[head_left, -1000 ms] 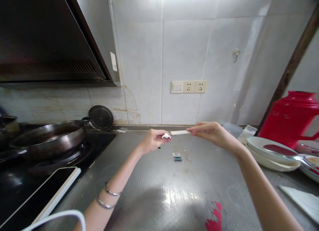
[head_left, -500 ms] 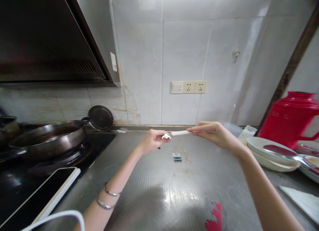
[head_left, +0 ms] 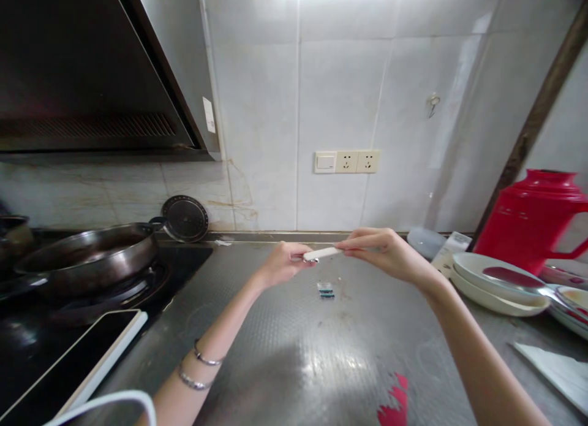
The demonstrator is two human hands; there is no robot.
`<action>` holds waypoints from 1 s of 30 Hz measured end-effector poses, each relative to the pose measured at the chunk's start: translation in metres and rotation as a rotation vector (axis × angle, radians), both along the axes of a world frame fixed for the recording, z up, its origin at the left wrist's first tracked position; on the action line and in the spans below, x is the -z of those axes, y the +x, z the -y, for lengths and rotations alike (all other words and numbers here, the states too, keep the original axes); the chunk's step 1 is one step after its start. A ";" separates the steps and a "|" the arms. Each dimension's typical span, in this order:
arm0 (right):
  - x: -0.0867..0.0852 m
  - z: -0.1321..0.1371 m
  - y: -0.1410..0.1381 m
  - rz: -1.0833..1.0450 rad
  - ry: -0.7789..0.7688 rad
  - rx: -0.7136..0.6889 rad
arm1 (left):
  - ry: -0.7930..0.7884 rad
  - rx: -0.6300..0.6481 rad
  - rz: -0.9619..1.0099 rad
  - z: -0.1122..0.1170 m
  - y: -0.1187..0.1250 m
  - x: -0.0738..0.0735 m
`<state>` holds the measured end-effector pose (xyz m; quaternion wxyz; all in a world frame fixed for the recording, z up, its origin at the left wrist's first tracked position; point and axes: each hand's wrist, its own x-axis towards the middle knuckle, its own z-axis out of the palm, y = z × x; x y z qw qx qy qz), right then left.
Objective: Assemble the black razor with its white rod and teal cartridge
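Observation:
My left hand (head_left: 281,264) is closed, its fingertips pinching a small white-and-silver piece (head_left: 312,260) that is mostly hidden. Between the thumb and fingers of my right hand (head_left: 383,249) is a thin, flat white piece (head_left: 322,254), seen nearly edge-on. Its left end meets or overlaps the small piece at my left fingertips; whether the two are joined I cannot tell. Below both hands, a clear wrapper with two small dark-blue sticks, apparently batteries (head_left: 326,291), lies on the metal counter (head_left: 294,352).
On the left are a steel pan (head_left: 92,254) on the black stove and a phone-like slab (head_left: 92,358) beside a white cable (head_left: 114,394). At right stand stacked dishes (head_left: 500,294) and a red thermos jug (head_left: 528,217). Red scraps (head_left: 395,404) lie near the front.
My right hand has moved left, bringing the flat white piece up to my left fingertips. The gap between the two pieces has closed, and the small piece is now more covered.

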<state>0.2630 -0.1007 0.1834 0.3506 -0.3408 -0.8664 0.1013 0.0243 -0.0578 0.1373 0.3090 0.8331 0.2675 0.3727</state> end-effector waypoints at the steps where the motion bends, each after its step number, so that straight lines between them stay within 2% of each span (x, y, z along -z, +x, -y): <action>1: 0.000 0.000 -0.001 0.001 0.000 -0.015 | 0.007 0.002 -0.004 0.001 0.000 -0.001; 7: -0.001 -0.002 0.009 0.005 0.027 0.065 | 0.002 -0.018 0.012 0.003 -0.002 -0.004; 13: -0.001 0.001 0.000 0.002 -0.001 -0.014 | 0.013 0.010 -0.012 0.002 -0.002 -0.005; 18: 0.000 -0.001 0.006 0.000 0.020 0.063 | 0.008 -0.012 0.014 0.004 -0.001 -0.004; 24: -0.001 0.003 0.000 -0.010 -0.029 -0.014 | -0.004 0.015 0.005 0.002 -0.002 -0.003; 30: 0.001 -0.002 0.001 -0.047 0.000 0.059 | -0.005 -0.003 0.035 0.003 -0.002 -0.003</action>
